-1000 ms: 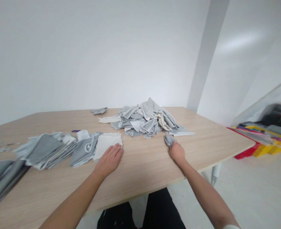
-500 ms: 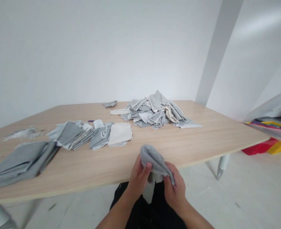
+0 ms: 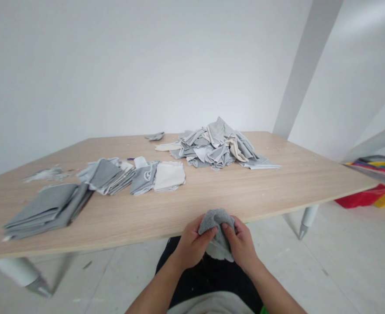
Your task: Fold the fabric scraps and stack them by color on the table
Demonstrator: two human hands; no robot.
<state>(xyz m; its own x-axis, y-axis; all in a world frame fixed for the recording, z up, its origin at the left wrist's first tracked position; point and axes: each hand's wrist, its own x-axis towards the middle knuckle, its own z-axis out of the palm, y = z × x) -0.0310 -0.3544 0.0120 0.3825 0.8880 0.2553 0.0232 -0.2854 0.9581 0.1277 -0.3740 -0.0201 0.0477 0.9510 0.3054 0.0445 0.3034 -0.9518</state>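
A bunched piece of grey fabric (image 3: 217, 231) is held between both hands just off the table's front edge, above my lap. My left hand (image 3: 192, 242) grips its left side with the thumb on top. On the opposite side my right hand (image 3: 241, 242) pinches it, thumb pressed into the cloth. Most of my fingers are hidden behind the fabric. Beyond the hands, a loose heap of grey and cream fabric pieces (image 3: 208, 148) lies at the back of the table.
On the wooden table (image 3: 261, 187), a folded grey cloth stack (image 3: 45, 207) lies at left. Beside it are overlapping grey pieces (image 3: 107, 176), a grey piece with a white mark (image 3: 143, 179) and a cream stack (image 3: 169, 175). White scraps (image 3: 48, 173) lie behind.
The fabric has been turned and opened out between my hands, its lower edge now spread. My right thumb has moved onto its front. The view has shifted slightly.
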